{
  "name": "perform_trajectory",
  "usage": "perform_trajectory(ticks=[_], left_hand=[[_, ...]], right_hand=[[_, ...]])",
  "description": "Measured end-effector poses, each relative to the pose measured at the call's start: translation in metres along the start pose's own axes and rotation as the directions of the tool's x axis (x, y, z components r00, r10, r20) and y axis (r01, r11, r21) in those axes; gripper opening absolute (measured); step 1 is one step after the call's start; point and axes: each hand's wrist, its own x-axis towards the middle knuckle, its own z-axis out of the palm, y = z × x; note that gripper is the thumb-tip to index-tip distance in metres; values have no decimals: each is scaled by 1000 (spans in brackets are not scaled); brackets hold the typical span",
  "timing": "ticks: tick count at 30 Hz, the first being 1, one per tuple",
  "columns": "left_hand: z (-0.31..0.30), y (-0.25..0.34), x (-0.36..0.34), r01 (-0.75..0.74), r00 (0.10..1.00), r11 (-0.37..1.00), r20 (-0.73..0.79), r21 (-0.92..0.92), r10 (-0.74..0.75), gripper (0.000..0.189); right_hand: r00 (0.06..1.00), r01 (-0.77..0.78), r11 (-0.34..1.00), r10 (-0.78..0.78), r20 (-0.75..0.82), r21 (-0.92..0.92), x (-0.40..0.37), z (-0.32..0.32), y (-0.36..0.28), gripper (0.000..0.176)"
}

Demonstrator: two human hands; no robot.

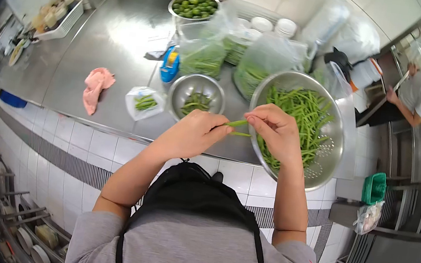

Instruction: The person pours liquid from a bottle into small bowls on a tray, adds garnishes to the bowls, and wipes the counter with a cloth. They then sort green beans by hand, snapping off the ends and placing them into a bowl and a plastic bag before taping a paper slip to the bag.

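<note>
Between my two hands are green beans (237, 123), held just above the front edge of the steel counter. My left hand (200, 130) is closed around their left part. The fingertips of my right hand (276, 130) pinch the right end, over the rim of a big metal colander (335, 133). Many long green beans (301, 115) fill that colander. Left of it stands a small steel bowl (175, 94) with short bean pieces (197, 102) inside. Farther left, a little white plastic bag (135, 114) holds more green pieces.
A pink cloth (97, 88) lies on the steel counter (78, 59). Behind the bowls are plastic bags of greens (203, 52), a blue tape dispenser (170, 65), a bowl of green limes (194, 7) and white containers (285, 28). A person (414, 95) stands at the right.
</note>
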Motion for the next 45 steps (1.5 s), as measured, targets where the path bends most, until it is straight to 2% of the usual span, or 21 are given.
perform_trajectory(ticks=[5, 9, 11, 13, 15, 16, 18, 22, 23, 25, 29, 32, 33, 34, 35, 37, 39, 40, 41, 43, 45], left_hand=[[-57, -29, -43, 57, 994, 998, -94, 16, -55, 20], [-86, -55, -65, 49, 996, 997, -72, 66, -44, 24], [-92, -71, -67, 3, 999, 998, -54, 68, 1, 24], [-93, -83, -64, 212, 977, 977, 12, -13, -212, 25], [-90, -102, -61, 201, 979, 979, -24, -18, -202, 26], [-87, -112, -58, 190, 979, 982, -68, -20, -191, 28], [-82, -133, -49, 192, 977, 981, -93, -5, -191, 28], [-77, -150, -35, 130, 983, 988, -141, 78, -118, 29], [-76, -152, -33, 127, 985, 989, -126, 75, -117, 29], [-76, -146, -29, 143, 987, 988, -78, 49, -139, 29], [-76, -145, -22, 201, 980, 979, 7, -38, -201, 27], [-82, -139, -21, 238, 966, 966, 130, -103, -224, 24], [-82, -139, -20, 284, 947, 938, 209, -201, -242, 23], [-83, -139, -20, 334, 924, 896, 288, -292, -250, 22], [-81, -141, -20, 334, 924, 897, 287, -290, -252, 22], [-76, -148, -19, 356, 933, 758, 255, -547, -254, 20], [-75, -151, -17, 363, 931, 657, 220, -661, -293, 20], [-74, -152, -16, 353, 923, 540, 192, -764, -332, 22], [-72, -156, -15, 355, 922, 540, 193, -763, -334, 22], [-69, -159, -11, 272, 935, 410, 139, -871, -326, 20], [-68, -152, -10, 254, 936, 411, 115, -876, -332, 18]], right_hand=[[948, 252, 925, -177, 265, -283, 26, 62, -10, 9], [916, 366, 815, -230, 328, -450, 35, 106, -5, 9], [957, 291, 867, -256, 137, -404, 38, 124, 1, 8], [989, 144, 954, -141, 30, -264, 40, 133, 23, 9], [938, -178, 957, 236, -253, 231, 48, 134, 53, 10], [936, -177, 958, 235, -262, 228, 50, 134, 70, 10], [976, -152, 920, 82, -202, -361, 49, 133, 94, 12], [972, 139, 899, -205, -117, -416, 45, 138, 77, 12], [972, 126, 899, -196, -128, -420, 45, 140, 71, 12], [936, 328, 611, -314, 160, -721, 44, 141, 62, 12], [965, 260, 639, -199, 170, -724, 45, 134, 54, 12], [971, 226, 678, -212, 107, -700, 46, 130, 58, 11], [997, 40, 908, -64, -43, -416, 48, 128, 62, 12], [983, -136, 989, 128, -129, -56, 49, 126, 64, 13], [983, -135, 989, 127, -129, -55, 50, 125, 65, 13], [915, -234, 925, 313, -254, 298, 53, 125, 63, 17], [912, -258, 945, 307, -274, 200, 50, 129, 76, 20], [947, -107, 926, -17, -321, -363, 48, 135, 91, 21], [931, 35, 583, -314, -185, -812, 44, 139, 105, 21], [909, 7, 579, -343, -236, -816, 39, 146, 86, 21], [988, -116, 905, 64, -139, -409, 34, 147, 66, 19]])
